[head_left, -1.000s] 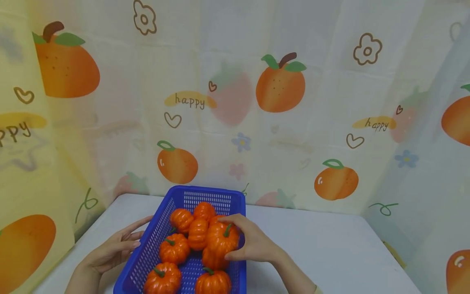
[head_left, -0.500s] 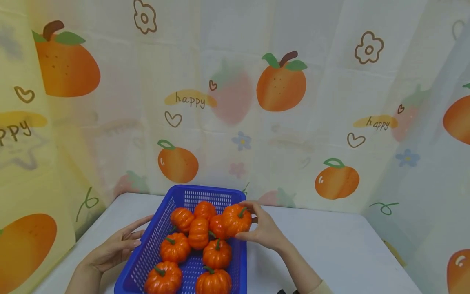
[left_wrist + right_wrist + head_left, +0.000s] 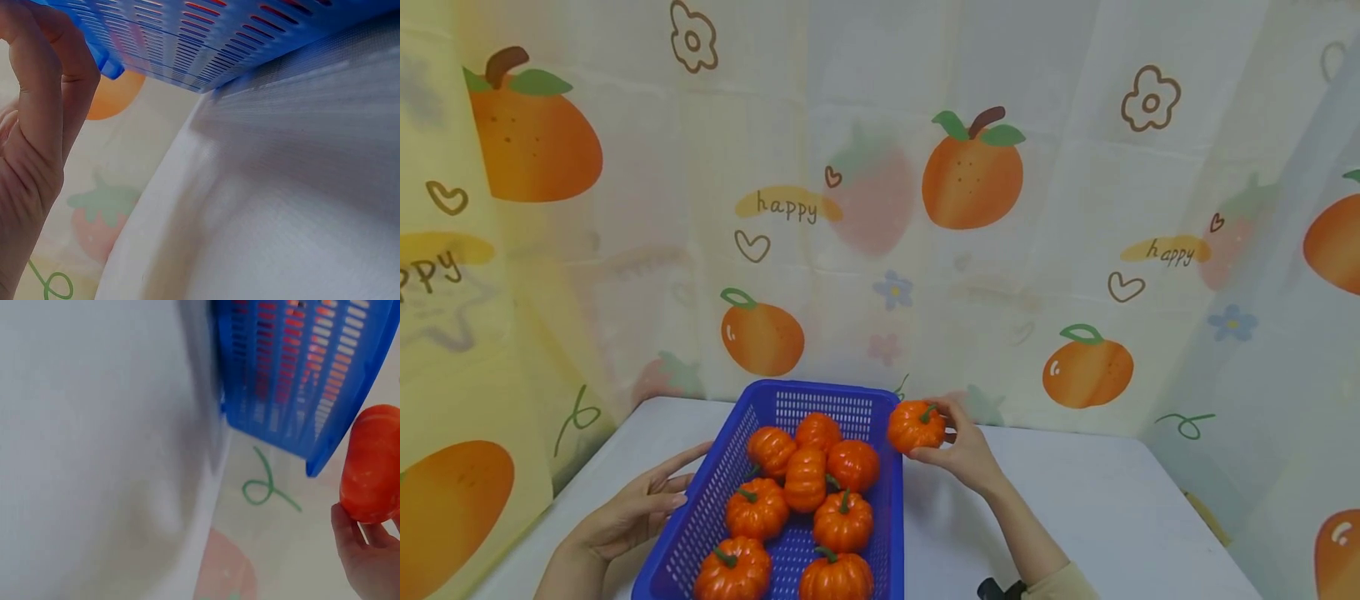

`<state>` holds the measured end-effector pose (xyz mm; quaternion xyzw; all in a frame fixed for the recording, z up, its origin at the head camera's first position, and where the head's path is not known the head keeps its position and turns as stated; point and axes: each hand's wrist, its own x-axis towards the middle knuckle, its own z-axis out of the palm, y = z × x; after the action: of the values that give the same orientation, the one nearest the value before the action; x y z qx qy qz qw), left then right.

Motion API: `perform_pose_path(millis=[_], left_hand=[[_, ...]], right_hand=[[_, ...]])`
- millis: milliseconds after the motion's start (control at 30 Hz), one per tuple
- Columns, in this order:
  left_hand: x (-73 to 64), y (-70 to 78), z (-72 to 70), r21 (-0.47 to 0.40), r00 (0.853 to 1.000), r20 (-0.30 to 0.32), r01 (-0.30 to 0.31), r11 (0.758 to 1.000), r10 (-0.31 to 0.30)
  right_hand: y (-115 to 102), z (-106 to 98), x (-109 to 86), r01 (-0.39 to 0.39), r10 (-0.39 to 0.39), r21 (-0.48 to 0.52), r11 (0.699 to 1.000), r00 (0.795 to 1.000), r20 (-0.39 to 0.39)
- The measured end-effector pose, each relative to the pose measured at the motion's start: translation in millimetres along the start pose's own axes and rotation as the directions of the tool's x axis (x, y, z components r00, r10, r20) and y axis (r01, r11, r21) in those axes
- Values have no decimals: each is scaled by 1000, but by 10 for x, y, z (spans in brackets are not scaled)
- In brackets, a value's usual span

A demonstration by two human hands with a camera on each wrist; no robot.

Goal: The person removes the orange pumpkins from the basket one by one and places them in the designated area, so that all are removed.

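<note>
My right hand (image 3: 964,450) grips a small orange pumpkin (image 3: 916,427) with a green stem, thumb on the near side and fingers behind. It is held up at the right rim of a blue plastic basket (image 3: 895,517). The right wrist view shows the held pumpkin (image 3: 373,465) raised beside the basket's slotted wall (image 3: 281,375). Several more orange pumpkins (image 3: 757,508) lie inside the basket. At its left side, my left hand (image 3: 632,510) has loosely bent fingers right at the outer wall. In the left wrist view, that hand (image 3: 44,94) shows beside the basket's wall (image 3: 169,44).
The basket stands on a white-covered table (image 3: 1037,483), which extends to the right. Close behind hangs a curtain (image 3: 880,208) printed with oranges and strawberries, and it also closes off both sides. A small black object (image 3: 996,589) shows by the right sleeve (image 3: 1060,583).
My right hand has lifted the pumpkin from the basket's right part and carried it right and away to the rim, uncovering the pumpkins beneath. The left hand stays put.
</note>
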<state>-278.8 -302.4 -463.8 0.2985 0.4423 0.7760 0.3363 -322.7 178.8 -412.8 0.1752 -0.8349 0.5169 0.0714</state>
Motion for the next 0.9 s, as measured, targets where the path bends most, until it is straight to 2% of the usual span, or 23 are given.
perform_pose_path(millis=[267, 467, 633, 900], left_hand=[[-10, -3, -8, 1, 1000, -13, 7, 1000, -7], [-9, 0, 0, -8, 1000, -11, 8, 1000, -8], [-7, -1, 9, 5, 1000, -22, 13, 1000, -13], [-3, -3, 10, -28, 1000, -11, 11, 1000, -11]], right_hand=[[151, -127, 83, -121, 118, -30, 992, 989, -88], [342, -217, 156, -208, 201, -33, 978, 969, -144], [487, -294, 189, -262, 249, -50, 964, 951, -183], [687, -354, 237, -311, 293, -34, 950, 924, -247]])
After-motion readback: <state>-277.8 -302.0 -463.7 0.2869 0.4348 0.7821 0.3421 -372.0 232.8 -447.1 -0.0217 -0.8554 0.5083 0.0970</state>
